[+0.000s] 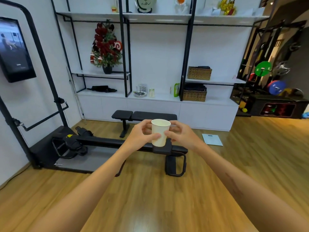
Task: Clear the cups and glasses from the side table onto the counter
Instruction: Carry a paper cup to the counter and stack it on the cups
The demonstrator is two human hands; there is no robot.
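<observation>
Wooden flooring runs from the camera to a white wall unit with black-framed shelves at the far side of the room. Only the head view is given. On the white counter of that unit stand a small rack of glasses on a plate, two small white bottles just beside it, a green packet and a wicker basket; a second wicker basket sits on the shelf above. A decorated little tree in a dark pot stands on the left shelf, and a dark strap-like bundle lies on the counter's left end.

Between the person and the counter sit a black weight bench and, nearer, a long black rowing-type machine lying across the floor. A wall screen hangs at the left; coloured weight plates are stacked at the right. A pale flat scale lies on the floor to the right.

Both arms reach forward at chest height. A white paper cup is held upright in mid-air, in front of the bench. The left hand curls round the cup's left side, thumb on its front. The right hand pinches the cup's right side with thumb and fingers; a thin clear edge shows behind the cup at this hand, but I cannot tell what it is.
</observation>
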